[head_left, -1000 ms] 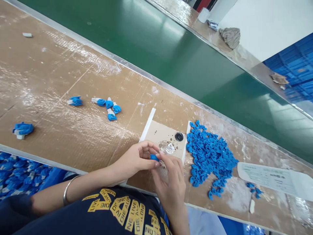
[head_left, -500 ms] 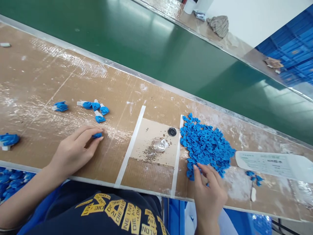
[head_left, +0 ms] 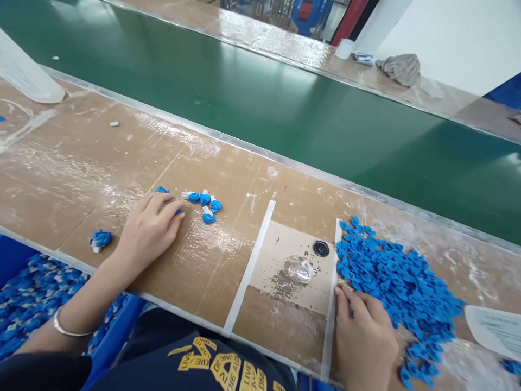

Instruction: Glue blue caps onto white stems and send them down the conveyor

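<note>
My left hand [head_left: 152, 225] rests low over the cardboard-covered bench, its thumb and fingers pinching a small blue piece [head_left: 178, 212] that is mostly hidden. Just beyond its fingertips lies a group of blue pieces with white stems [head_left: 204, 200]. Another blue-and-white piece [head_left: 100, 239] sits left of my wrist, and one more [head_left: 163, 189] shows behind the fingers. My right hand [head_left: 366, 334] is closed by the near-left edge of a heap of small blue curled pieces [head_left: 401, 271]. A dark spot shows between its fingers, but I cannot tell what it is.
Between white tape strips lies a cardboard sheet [head_left: 264, 266] with a clear plastic piece [head_left: 301, 270], brown specks and a black round cap [head_left: 321, 248]. A green belt [head_left: 252, 114] runs behind. White bottles [head_left: 499, 328] stand at both sides. A blue bin [head_left: 36, 293] of blue-and-white pieces is below left.
The view has swung left. My right hand has drawn from the heap's near edge toward the tape strip, its fingers closing. My left hand has moved nearer the stemmed group, still pinching the blue piece.
</note>
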`<action>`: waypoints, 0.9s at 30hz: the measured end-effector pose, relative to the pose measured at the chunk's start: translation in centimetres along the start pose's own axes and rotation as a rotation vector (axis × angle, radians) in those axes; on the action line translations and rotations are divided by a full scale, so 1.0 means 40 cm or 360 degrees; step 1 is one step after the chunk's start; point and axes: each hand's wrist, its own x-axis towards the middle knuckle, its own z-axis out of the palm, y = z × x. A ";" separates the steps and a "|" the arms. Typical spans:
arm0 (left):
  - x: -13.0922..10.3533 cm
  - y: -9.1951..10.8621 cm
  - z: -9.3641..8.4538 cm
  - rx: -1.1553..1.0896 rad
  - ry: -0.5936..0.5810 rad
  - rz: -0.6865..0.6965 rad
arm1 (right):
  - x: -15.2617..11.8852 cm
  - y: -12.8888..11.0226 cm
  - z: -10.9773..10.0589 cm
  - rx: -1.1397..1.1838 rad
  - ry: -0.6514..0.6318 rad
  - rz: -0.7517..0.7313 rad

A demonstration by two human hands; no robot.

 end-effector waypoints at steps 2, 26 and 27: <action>0.014 0.014 -0.006 -0.0126 0.0012 0.0046 | -0.003 -0.004 0.000 0.0023 0.0000 -0.0057; -0.012 0.168 -0.018 -0.1389 -0.0449 -0.0437 | -0.001 -0.019 -0.038 0.0622 0.0026 0.0363; -0.009 0.172 -0.019 -0.1520 -0.0507 -0.0519 | 0.006 -0.044 -0.046 0.0804 0.0053 0.0413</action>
